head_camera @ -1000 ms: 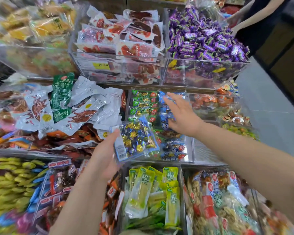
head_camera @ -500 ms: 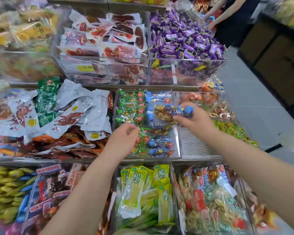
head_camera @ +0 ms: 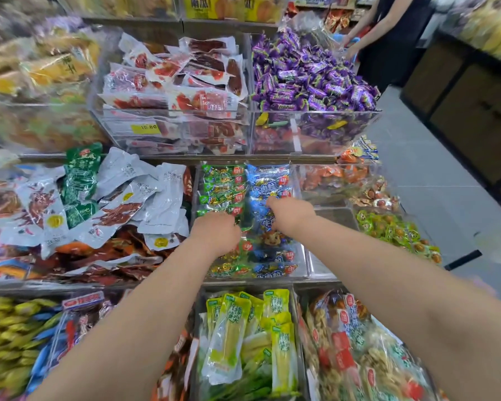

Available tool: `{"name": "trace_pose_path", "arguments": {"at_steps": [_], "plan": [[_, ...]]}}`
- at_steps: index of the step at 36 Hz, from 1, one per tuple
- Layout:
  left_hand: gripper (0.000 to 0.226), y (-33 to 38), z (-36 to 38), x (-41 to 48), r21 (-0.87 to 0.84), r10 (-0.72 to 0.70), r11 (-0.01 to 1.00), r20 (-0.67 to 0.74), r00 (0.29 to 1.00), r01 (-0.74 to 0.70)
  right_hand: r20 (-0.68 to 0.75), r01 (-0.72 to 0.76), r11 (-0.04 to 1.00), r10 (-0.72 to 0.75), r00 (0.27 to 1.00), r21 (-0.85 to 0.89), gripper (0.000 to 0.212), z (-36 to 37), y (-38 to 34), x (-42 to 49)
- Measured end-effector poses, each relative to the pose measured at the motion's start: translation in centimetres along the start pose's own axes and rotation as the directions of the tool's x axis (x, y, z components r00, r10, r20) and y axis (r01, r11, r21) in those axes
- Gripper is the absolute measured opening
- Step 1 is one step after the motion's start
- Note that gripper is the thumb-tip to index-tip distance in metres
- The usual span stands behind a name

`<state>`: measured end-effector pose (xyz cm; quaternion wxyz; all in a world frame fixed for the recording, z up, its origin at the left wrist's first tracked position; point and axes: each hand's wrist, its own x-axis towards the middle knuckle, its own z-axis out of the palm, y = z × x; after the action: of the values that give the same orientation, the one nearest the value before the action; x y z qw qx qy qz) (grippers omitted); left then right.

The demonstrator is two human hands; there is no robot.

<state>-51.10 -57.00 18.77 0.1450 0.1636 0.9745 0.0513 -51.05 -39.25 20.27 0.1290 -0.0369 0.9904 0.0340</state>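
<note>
Nearest the camera, long yellow-green plastic packs of pickled vegetable (head_camera: 229, 337) are lying in the front bin, and the person's two bare forearms are passing over them into the clear acrylic bin (head_camera: 305, 264) one row back. There the left hand (head_camera: 214, 234) is sitting knuckles-up on the column of small green foil snack packets (head_camera: 223, 186), its fingers curling down among them. The right hand (head_camera: 292, 214) is lying just beside it on the column of small blue foil snack packets (head_camera: 272, 180), which are filling the right half of the same bin. The fingertips of both hands are hiding under the knuckles and wrappers, so it is not possible to tell whether either hand is pinching a packet or only pressing on the pile. The person is probably settling and squaring these two columns. Doing that well is calling for flat, light pressure so the slippery wrappers are not sliding across the colour line, with each hand working its own column and nudging packets toward the back wall, not lifting them. Farther off, white-and-red vacuum-sealed meat packs (head_camera: 185, 82) and a heap of purple wrapped candies (head_camera: 310, 79) are filling the raised bins, and another person in dark clothes (head_camera: 394, 39) is standing beyond them
</note>
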Motion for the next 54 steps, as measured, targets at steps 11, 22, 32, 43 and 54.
{"name": "trace_pose_path", "arguments": {"at_steps": [11, 22, 32, 43, 54], "plan": [[0.019, -1.2, -0.2, 0.9, 0.021, -0.019, 1.000, 0.111, 0.994, 0.016, -0.178, 0.085, 0.987, -0.109, 0.978, -0.134, 0.087, 5.6, 0.3, -1.0], [0.018, -3.0, 0.0, 1.1, 0.217, 0.079, 0.976, -0.219, 0.972, -0.031, -0.139, 0.168, 0.942, -0.215, 0.967, -0.289, 0.086, 5.5, 0.6, 2.3], [0.014, -3.4, -1.7, 3.2, 0.429, 0.283, 0.884, -0.177, 0.943, -0.185, -0.142, 0.143, 0.953, -0.186, 0.972, -0.267, 0.087, 7.2, 0.5, 2.5], [0.018, -1.3, -1.0, 0.8, 0.286, 0.486, 0.867, -0.303, 0.820, -0.409, -0.188, 0.071, 0.971, -0.116, 0.975, -0.230, 0.086, 7.7, -0.4, 2.9], [0.017, -2.9, -1.7, 0.3, 0.199, 0.244, 0.947, 0.067, 0.967, -0.253, -0.160, 0.049, 0.971, -0.088, 0.983, -0.233, 0.100, 7.4, -0.4, 2.7]]}}
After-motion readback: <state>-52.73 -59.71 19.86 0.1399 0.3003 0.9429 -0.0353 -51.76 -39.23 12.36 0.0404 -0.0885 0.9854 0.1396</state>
